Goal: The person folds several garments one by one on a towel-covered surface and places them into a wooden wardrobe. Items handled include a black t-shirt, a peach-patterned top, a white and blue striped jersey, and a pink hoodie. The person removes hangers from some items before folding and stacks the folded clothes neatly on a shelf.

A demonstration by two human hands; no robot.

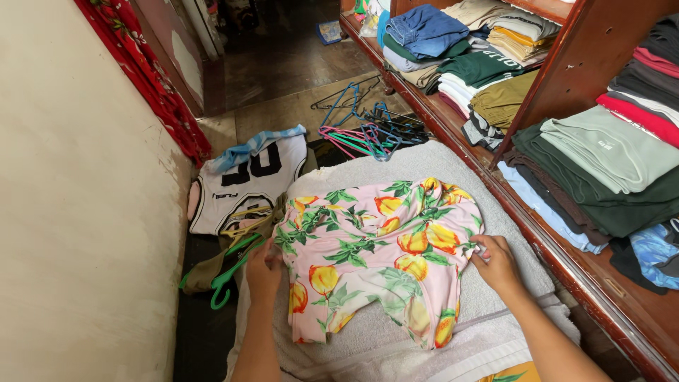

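A pink garment with yellow fruit and green leaves (375,247) lies spread on a grey-white towel (495,297) in front of me. My left hand (263,267) pinches the garment's left edge. My right hand (495,263) grips its right edge. Both hands rest low on the towel, holding the cloth at its two sides.
A white sports jersey (247,180) and green hangers (230,272) lie on the floor to the left. A heap of coloured hangers (364,131) sits beyond the towel. Wooden shelves (566,78) with stacks of folded clothes run along the right. A cream wall (78,212) is at the left.
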